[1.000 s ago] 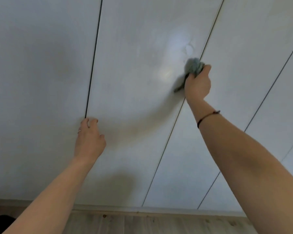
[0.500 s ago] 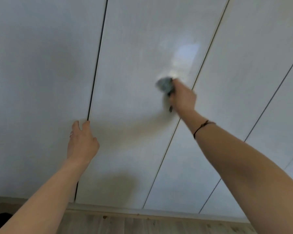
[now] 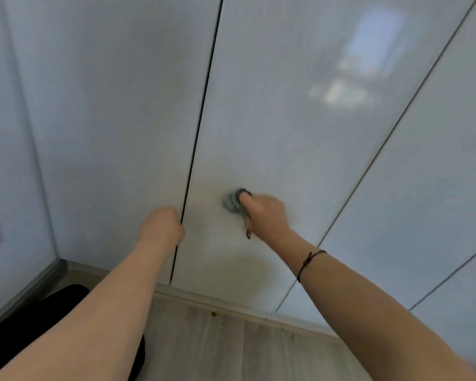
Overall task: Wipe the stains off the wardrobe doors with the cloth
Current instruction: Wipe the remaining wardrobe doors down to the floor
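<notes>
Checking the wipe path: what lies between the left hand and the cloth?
In the head view, only bare white door lies between the left hand and the cloth; the dark door seam runs beside the left hand.

Bare forearms; dark cord bracelet point(image 3: 311, 264) on right wrist

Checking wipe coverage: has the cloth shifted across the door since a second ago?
Yes. The cloth, gripped by the right hand, moved across the door from its right seam leftward and down, toward its left seam.
</notes>
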Demonstrator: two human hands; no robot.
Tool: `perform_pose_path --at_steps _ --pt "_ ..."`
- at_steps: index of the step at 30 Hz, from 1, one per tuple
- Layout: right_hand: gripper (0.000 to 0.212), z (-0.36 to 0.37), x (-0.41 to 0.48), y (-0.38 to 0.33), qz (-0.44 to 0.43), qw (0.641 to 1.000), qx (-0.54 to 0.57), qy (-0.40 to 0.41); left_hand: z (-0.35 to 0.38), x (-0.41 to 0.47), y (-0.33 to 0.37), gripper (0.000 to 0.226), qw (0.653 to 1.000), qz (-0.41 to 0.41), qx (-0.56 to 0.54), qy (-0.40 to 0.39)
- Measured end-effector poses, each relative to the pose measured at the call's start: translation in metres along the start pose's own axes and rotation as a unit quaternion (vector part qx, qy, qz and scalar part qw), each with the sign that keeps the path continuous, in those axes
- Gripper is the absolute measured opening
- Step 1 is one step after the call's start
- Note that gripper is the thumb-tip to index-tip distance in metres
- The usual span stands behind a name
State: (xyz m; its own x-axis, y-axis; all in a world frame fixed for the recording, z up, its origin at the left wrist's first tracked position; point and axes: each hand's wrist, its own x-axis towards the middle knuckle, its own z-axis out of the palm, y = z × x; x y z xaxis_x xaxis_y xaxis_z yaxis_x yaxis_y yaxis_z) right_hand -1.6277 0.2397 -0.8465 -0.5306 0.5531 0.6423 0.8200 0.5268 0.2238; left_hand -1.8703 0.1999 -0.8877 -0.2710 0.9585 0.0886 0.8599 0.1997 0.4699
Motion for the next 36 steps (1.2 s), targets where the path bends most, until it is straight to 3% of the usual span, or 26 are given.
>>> perform_pose_path --at_steps 2,4,7,11,13,15,17,19,21,23,26,28,31,32,36 --pt "0.031 0.052 -0.071 -0.009 0.003 0.993 0.002 -0.121 0.011 0.005 -0.004 0.023 1.000 0.012 0.023 -0.011" --pt "0.047 0.091 -0.126 -0.005 0.006 0.969 0.000 -0.245 0.022 0.014 -0.015 0.022 0.998 0.025 0.044 -0.027" --pt "0.049 0.104 -0.152 0.008 0.015 0.955 -0.009 -0.298 0.038 0.031 -0.034 0.026 0.995 0.039 0.070 -0.054" --pt "0.048 0.074 -0.111 0.000 0.079 0.972 0.047 -0.214 0.055 0.031 -0.049 0.036 0.989 0.028 0.111 -0.095" --pt "0.051 0.043 -0.069 0.001 0.149 0.985 0.047 -0.071 0.063 0.034 -0.055 0.040 0.984 0.028 0.130 -0.119" --pt "0.043 0.012 -0.031 0.009 0.209 0.973 0.068 0.071 0.070 0.036 -0.061 0.042 0.979 0.028 0.137 -0.149" --pt "0.032 -0.006 -0.010 0.021 0.256 0.949 0.110 0.146 0.075 0.036 -0.064 0.040 0.976 0.038 0.138 -0.162" --pt "0.026 0.002 -0.014 0.025 0.225 0.954 0.096 0.173 0.079 0.034 -0.067 0.039 0.974 0.045 0.145 -0.169" --pt "0.026 0.035 -0.042 0.013 0.130 0.981 0.078 0.119 0.080 0.032 -0.068 0.037 0.971 0.043 0.155 -0.176" --pt "0.027 0.082 -0.084 -0.006 0.053 0.997 0.057 -0.002 0.078 0.032 -0.071 0.034 0.971 0.043 0.158 -0.176" --pt "0.052 0.118 -0.114 -0.033 0.025 0.992 0.060 -0.110 0.075 0.029 -0.076 0.031 0.972 0.051 0.145 -0.178" --pt "0.045 0.114 -0.079 -0.052 0.048 0.991 0.104 -0.072 0.072 0.026 -0.085 0.030 0.972 0.042 0.142 -0.181" --pt "0.031 0.109 -0.001 -0.088 0.126 0.975 0.171 0.063 0.070 0.023 -0.097 0.030 0.968 0.029 0.141 -0.207" --pt "0.030 0.116 0.006 -0.102 0.129 0.973 0.182 0.057 0.070 0.022 -0.101 0.030 0.967 0.021 0.138 -0.213" --pt "0.053 0.184 -0.076 -0.127 0.062 0.975 0.092 -0.190 0.066 0.019 -0.112 0.035 0.974 0.007 0.102 -0.203"
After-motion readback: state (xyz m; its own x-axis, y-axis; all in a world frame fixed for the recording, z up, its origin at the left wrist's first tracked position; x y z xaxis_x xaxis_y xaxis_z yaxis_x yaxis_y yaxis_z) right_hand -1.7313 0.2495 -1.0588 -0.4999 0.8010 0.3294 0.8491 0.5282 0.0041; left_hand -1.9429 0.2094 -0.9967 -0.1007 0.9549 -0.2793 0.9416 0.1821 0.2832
